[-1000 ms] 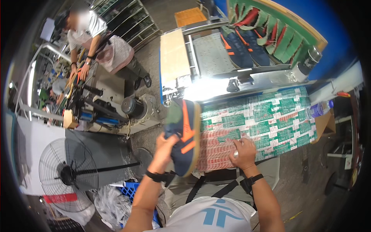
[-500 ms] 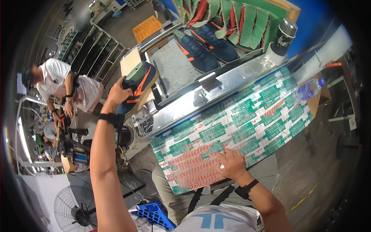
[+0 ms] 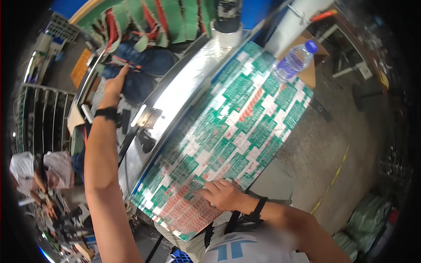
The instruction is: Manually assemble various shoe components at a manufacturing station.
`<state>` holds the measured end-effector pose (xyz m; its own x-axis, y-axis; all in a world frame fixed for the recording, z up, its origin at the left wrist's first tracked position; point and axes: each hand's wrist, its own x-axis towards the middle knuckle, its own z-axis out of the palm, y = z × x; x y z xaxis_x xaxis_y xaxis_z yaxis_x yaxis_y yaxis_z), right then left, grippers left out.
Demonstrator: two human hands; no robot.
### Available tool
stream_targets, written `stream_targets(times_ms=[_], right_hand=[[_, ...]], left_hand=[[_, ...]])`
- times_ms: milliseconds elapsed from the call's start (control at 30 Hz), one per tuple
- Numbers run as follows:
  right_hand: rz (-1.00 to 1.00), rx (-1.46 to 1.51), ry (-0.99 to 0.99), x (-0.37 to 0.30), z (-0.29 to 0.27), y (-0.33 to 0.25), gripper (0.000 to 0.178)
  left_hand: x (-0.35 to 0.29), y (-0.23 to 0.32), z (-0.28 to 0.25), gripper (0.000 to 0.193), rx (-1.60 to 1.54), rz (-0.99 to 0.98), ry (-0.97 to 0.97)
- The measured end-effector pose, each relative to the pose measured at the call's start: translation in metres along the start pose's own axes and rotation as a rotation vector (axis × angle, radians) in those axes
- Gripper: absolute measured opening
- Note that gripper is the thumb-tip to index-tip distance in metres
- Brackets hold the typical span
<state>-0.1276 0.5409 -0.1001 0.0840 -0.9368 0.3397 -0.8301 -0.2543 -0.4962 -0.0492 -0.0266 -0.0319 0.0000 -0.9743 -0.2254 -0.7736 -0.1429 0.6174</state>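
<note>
My left hand [image 3: 115, 87] reaches over the metal-edged conveyor and grips the heel end of a navy sneaker [image 3: 138, 87]; its far fingers are hidden. A second navy sneaker [image 3: 158, 61] lies just beyond it, under the strip curtain. Behind my left forearm, another dark shoe [image 3: 79, 153] shows in part at the conveyor's end. My right hand [image 3: 223, 195] rests palm down on a flat surface wrapped in green, white and red printed tape [image 3: 228, 131]. Its fingers are stretched out and hold nothing.
Green and red fabric strips [image 3: 175, 19] hang at the conveyor opening. A dark cylinder [image 3: 228, 15] stands at the rail's far end. On the taped surface's far corner is a purple-capped bottle [image 3: 296, 61], near a cardboard box [image 3: 313, 65]. Another person [image 3: 41, 175] works at the left.
My left hand has let go of the shoe at the conveyor's end and moved onto a sneaker on the conveyor. My view has swung right. The right hand's fingers have straightened on the taped surface.
</note>
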Motion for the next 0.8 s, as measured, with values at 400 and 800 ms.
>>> stream_targets(times_ms=[400, 800], right_hand=[[0.032, 0.062, -0.016, 0.003, -0.002, 0.000, 0.054], [0.013, 0.025, -0.019, -0.003, -0.004, 0.001, 0.054]], left_hand=[[-0.004, -0.059, -0.038, 0.051, -0.223, 0.371, -0.225], [-0.119, -0.005, -0.086, 0.045, -0.965, -0.066, -0.351]])
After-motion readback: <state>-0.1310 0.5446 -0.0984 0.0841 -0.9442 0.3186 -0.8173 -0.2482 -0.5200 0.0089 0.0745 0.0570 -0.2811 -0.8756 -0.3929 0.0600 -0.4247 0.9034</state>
